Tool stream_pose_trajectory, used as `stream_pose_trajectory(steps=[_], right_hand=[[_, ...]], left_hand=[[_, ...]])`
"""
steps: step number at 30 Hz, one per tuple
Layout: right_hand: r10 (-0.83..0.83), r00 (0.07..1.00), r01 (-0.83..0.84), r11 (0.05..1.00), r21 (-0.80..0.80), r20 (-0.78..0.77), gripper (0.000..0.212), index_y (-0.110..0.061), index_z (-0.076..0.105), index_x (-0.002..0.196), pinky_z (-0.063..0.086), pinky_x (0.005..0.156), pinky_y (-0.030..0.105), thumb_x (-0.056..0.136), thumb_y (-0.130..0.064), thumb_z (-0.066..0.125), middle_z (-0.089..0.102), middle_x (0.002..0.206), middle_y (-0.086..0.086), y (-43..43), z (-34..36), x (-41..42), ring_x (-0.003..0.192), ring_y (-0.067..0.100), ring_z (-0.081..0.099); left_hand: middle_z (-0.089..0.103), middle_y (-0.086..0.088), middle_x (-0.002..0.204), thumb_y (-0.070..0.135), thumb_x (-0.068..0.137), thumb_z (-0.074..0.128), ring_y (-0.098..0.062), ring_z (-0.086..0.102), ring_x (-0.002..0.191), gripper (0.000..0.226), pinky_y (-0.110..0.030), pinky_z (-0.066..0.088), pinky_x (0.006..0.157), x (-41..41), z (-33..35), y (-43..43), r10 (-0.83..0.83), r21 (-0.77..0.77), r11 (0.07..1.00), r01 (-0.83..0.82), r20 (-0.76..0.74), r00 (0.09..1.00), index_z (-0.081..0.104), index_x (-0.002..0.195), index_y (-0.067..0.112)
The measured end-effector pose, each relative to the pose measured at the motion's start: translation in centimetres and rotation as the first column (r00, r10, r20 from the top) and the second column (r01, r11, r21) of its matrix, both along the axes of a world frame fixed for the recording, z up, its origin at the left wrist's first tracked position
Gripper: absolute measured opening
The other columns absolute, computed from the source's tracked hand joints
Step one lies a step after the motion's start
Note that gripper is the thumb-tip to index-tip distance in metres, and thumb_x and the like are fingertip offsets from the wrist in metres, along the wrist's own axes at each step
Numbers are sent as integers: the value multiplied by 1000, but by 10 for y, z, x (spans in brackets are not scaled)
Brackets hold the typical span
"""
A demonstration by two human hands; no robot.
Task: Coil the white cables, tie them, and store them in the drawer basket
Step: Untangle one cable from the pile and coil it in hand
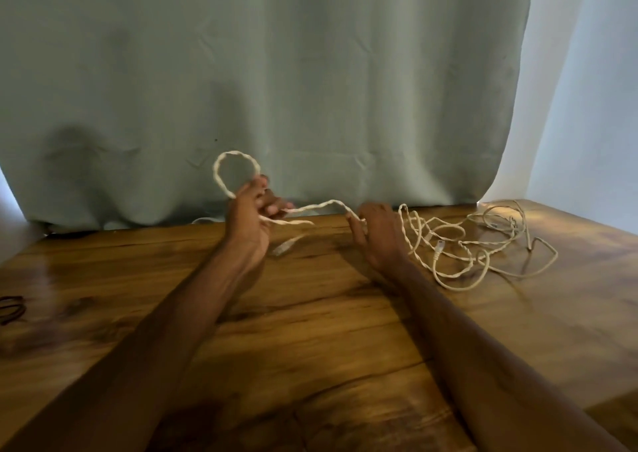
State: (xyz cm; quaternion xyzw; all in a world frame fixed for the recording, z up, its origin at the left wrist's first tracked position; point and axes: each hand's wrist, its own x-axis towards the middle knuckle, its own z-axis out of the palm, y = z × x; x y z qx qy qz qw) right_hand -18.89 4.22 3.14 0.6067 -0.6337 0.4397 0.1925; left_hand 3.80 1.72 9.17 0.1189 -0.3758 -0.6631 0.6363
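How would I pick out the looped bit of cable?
Over the wooden table before the green curtain, the left hand holds up one round loop of white cable. The tangle at right lies flat; this loop alone stands in the air.

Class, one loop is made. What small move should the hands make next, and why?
Probably the right hand should carry its stretch of white cable over to the left hand, laying another turn beside the first loop, since most of the cable lies loose on the table.
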Motion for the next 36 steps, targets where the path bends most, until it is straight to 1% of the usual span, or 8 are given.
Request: stream_pose_trajectory(steps=[6, 11, 15, 19, 22, 29, 32, 36], right_hand=[[-215, 974, 202, 969, 144, 78, 35, -13, 68, 87, 42, 83, 43, 97, -34, 42, 70, 90, 13, 3, -3, -29, 90, 37, 62], [-36, 981, 43, 999, -32, 190, 61, -11, 70, 100, 50, 80, 44, 106, -51, 25, 72, 96, 11, 3, 4, -20, 92, 32, 66], [94, 989, -90, 995, -36, 112, 46, -15, 70, 103, 53, 79, 42, 109, -42, 34, 75, 97, 4, -2, 16, 6, 92, 27, 69], [88, 985, -81, 996, 48, -149, 15, -14, 61, 103, 46, 73, 41, 103, -27, 53, 69, 93, 8, -8, 17, 21, 88, 34, 64], [106, 983, -91, 991, 99, -152, 23, -14, 53, 121, 43, 83, 44, 100, -22, 54, 65, 100, 11, -2, 21, 26, 95, 35, 60], [106, 987, -97, 992, 80, -121, 47, -12, 56, 129, 45, 87, 45, 82, -7, 57, 70, 103, 10, 0, 15, 1, 99, 35, 63], [-73, 991, 73, 997, -10, -113, 13, -14, 69, 97, 39, 76, 40, 100, -22, 59, 68, 90, 7, -1, 13, -21, 90, 31, 61], [-13, 992, -10, 983, 181, 127, 37, -22, 58, 72, 28, 56, 31, 104, -40, 55, 55, 65, -2, 4, 2, -37, 64, 20, 53]], left_hand=[[22, 10, 42, 25, 109, 41, -6, 19, 33, 33, -18, 16, 36, 60, 7, -33, 87, 120, 991, -66, -178, 980, 46, 76, 20], [31, 12, 47, 42, 99, 61, -3, 23, 36, 31, -16, 17, 33, 49, -11, -29, 112, 109, 985, -131, 168, 979, 51, 75, 27], [53, 10, 56, 56, 78, 83, -6, 44, 44, 38, -20, 37, 41, 8, -23, -2, 220, -163, 975, -149, 681, 698, 65, 82, 22], [76, 7, 81, 67, 53, 92, -11, 72, 75, 67, -29, 59, 70, -33, -30, 26, 157, -199, 980, 11, 803, 575, 73, 94, 17], [80, 1, 88, 57, 59, 94, -9, 71, 71, 61, -27, 52, 61, -44, -31, 31, 134, -208, 973, 97, 860, 492, 76, 98, 14], [60, 7, 48, 16, 95, 70, -4, 44, 37, 17, -18, 35, 42, -27, -19, 26, 189, -266, 961, 77, 834, 519, 75, 81, 7], [39, 12, 45, 8, 102, 54, -4, 33, 38, 21, -18, 27, 39, -11, -13, 6, 88, -170, 985, 37, 671, 736, 72, 90, 10], [34, 12, 46, 6, 106, 38, -1, 30, 39, 23, -14, 26, 34, 19, -2, -12, -99, -69, 989, 131, 349, 932, 58, 97, 13]])
